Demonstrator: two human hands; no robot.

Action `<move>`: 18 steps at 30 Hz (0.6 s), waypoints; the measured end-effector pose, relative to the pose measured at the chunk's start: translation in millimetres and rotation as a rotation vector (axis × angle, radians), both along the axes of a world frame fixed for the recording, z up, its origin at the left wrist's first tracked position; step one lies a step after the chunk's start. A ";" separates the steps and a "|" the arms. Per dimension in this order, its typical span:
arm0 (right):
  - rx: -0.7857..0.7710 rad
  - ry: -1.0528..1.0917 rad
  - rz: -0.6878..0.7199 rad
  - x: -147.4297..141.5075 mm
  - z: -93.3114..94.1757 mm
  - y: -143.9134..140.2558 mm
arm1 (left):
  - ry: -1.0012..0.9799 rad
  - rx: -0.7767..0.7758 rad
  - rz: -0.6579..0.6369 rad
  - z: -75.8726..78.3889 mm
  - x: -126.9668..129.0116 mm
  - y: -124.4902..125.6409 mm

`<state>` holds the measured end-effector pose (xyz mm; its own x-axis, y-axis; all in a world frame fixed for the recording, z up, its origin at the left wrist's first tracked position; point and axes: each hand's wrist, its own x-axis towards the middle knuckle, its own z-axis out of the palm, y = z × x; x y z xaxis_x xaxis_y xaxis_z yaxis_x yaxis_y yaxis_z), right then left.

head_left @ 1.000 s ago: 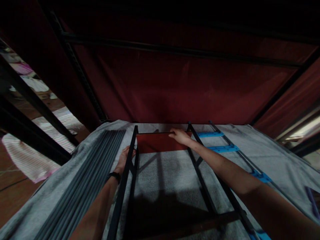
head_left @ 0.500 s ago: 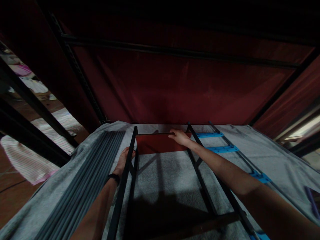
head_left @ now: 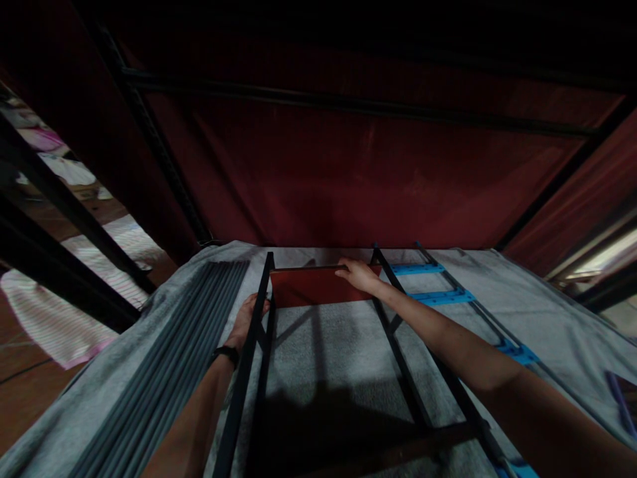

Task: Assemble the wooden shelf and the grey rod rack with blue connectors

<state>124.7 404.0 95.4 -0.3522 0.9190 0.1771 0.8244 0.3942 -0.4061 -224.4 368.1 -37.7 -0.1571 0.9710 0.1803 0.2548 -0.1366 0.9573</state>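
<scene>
A black metal frame [head_left: 242, 372] lies in front of me on a grey cloth. Between its two sides at the far end sits a reddish-brown board [head_left: 308, 287]. My left hand [head_left: 247, 317], with a dark band at the wrist, is closed round the frame's left side near the board's end, its fingertips showing on the inner side. Over the board's upper edge, toward its right end, my right hand [head_left: 357, 275] is closed, fingers bent across the edge. A dark second crosspiece [head_left: 408, 451] spans the near end of the frame, deep in shadow.
Several grey tubes [head_left: 174, 358] lie side by side left of the frame. To its right are blue slotted brackets [head_left: 442, 297] joined to thin dark rods. Grey cloth [head_left: 497, 285] covers the surface. A dark red fabric wall [head_left: 348, 186] with black bars rises behind; black posts [head_left: 70, 265] stand at left.
</scene>
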 end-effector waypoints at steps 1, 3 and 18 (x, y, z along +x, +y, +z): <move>0.000 0.001 0.002 0.0 -0.1 -0.2 | -0.013 0.006 0.005 -1.6 -0.5 0.8; 0.000 0.002 0.002 -0.2 0.2 -0.9 | -0.034 0.014 0.014 -4.9 -1.1 1.2; -0.015 -0.001 0.009 0.0 1.6 -2.1 | 0.049 0.062 -0.050 -15.9 -7.9 7.0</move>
<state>124.7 401.8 97.0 -0.3603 0.9185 0.1628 0.8215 0.3951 -0.4112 -232.3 375.1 -53.7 -0.0984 0.9640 0.2469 0.2926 -0.2091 0.9331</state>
